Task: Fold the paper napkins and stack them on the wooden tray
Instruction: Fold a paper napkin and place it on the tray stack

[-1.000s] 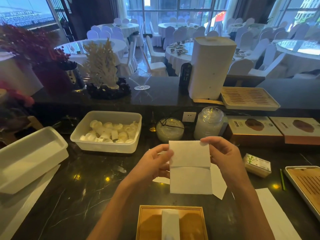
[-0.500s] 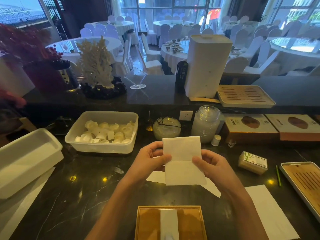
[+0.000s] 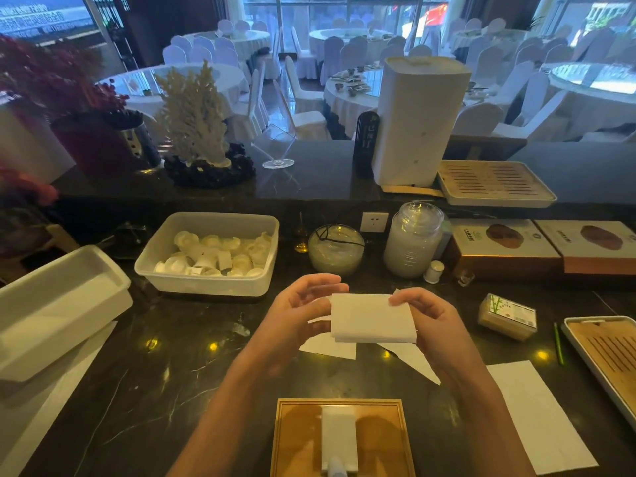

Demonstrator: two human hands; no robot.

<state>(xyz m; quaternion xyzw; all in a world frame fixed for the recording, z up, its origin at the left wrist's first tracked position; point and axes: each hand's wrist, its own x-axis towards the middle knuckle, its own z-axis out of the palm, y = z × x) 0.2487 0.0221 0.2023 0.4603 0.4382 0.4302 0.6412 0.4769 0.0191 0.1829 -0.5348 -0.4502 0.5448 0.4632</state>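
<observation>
A white paper napkin [image 3: 371, 318], folded into a wide rectangle, is held above the dark counter. My left hand [image 3: 303, 311] grips its left edge and my right hand [image 3: 426, 318] pinches its right edge and top corner. Under it lie unfolded napkins [image 3: 330, 347] flat on the counter. The wooden tray [image 3: 296, 442] sits at the near edge, with a narrow folded napkin [image 3: 339, 438] lying upright along its middle.
A long white napkin [image 3: 537, 414] lies to the right of the tray. A slatted tray [image 3: 605, 356] sits far right, a small box [image 3: 507, 316] beside it. A plastic tub of napkin rings [image 3: 210, 256], a glass bowl [image 3: 335, 249] and a jar [image 3: 413, 239] line the back.
The napkin was tall with one crease across it; its top half has been folded down, so it is now a shorter, thicker rectangle. Both hands have dropped slightly.
</observation>
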